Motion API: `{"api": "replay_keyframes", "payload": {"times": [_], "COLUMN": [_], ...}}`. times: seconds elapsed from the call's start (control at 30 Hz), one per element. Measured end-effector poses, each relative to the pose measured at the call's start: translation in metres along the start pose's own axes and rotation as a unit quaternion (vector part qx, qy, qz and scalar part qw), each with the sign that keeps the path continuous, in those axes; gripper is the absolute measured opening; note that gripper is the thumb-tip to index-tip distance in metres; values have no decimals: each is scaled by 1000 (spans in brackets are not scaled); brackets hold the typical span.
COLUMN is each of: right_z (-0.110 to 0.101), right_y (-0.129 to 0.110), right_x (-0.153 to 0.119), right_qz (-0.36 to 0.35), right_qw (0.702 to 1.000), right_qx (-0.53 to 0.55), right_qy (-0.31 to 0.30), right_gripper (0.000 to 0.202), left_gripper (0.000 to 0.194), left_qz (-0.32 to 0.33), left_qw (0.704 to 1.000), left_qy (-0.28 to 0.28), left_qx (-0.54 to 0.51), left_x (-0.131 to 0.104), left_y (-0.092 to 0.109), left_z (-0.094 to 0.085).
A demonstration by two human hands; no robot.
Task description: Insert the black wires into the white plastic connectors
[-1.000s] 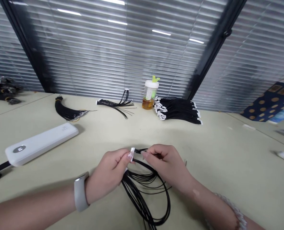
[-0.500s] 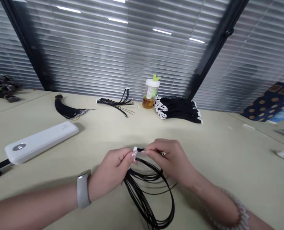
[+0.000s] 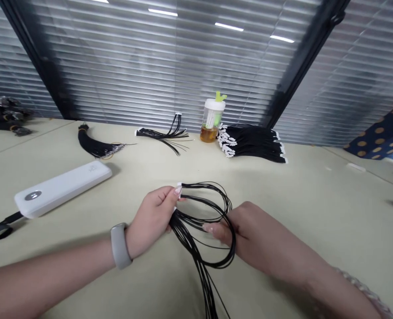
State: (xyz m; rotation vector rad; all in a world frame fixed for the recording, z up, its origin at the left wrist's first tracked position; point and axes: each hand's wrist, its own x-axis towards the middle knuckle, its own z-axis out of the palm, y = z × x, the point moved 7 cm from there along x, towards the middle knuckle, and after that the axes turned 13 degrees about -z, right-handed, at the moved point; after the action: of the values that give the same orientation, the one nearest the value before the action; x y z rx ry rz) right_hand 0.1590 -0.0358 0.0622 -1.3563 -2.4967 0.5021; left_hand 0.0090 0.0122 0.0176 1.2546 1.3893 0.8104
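Observation:
My left hand [image 3: 153, 217] is closed, pinching a white connector [image 3: 179, 188] between thumb and fingers. From that connector a bundle of black wires [image 3: 191, 248] loops to the right and curves back to the same hand. Other strands hang down past the bottom of the picture. At the right side of the loop, my right hand [image 3: 254, 232] is closed around some of the black wires, its thumb reaching inside the loop. Its other fingers are mostly hidden behind the wires and the hand itself.
Along the back of the table lie a tied black wire bundle [image 3: 95, 145], a loose wire harness [image 3: 163, 136] and stacked harnesses [image 3: 258, 142] with white connectors. A lidded cup [image 3: 212, 119] holds amber liquid. A white power bank [image 3: 67, 188] is at left, a polka-dot bag [image 3: 379, 137] at right.
My right hand has left the spot by the white connector and moved right and down to the wire loop. The wires at the connector now spread in a wider loop.

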Motion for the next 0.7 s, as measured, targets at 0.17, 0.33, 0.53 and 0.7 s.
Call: {"api": "replay_keyframes", "payload": {"times": [0.17, 0.33, 0.53, 0.7], "right_z": [27, 42, 38, 45], "right_y": [-5, -9, -13, -9], "right_x": [11, 21, 22, 21], "right_qz": [-50, -41, -50, -21], "right_qw": [973, 971, 972, 953], "right_qx": [223, 237, 228, 301], "right_qy": [-18, -2, 37, 12], "right_gripper": [36, 33, 36, 35], "left_gripper": [41, 37, 35, 35], "left_qz": [15, 100, 168, 168], "left_qw": [1000, 991, 972, 972], "left_qy": [0, 20, 43, 48], "left_qx": [11, 82, 158, 158], "left_x": [-3, -11, -21, -21], "left_y": [2, 11, 16, 16], "left_z": [0, 2, 2, 1]}}
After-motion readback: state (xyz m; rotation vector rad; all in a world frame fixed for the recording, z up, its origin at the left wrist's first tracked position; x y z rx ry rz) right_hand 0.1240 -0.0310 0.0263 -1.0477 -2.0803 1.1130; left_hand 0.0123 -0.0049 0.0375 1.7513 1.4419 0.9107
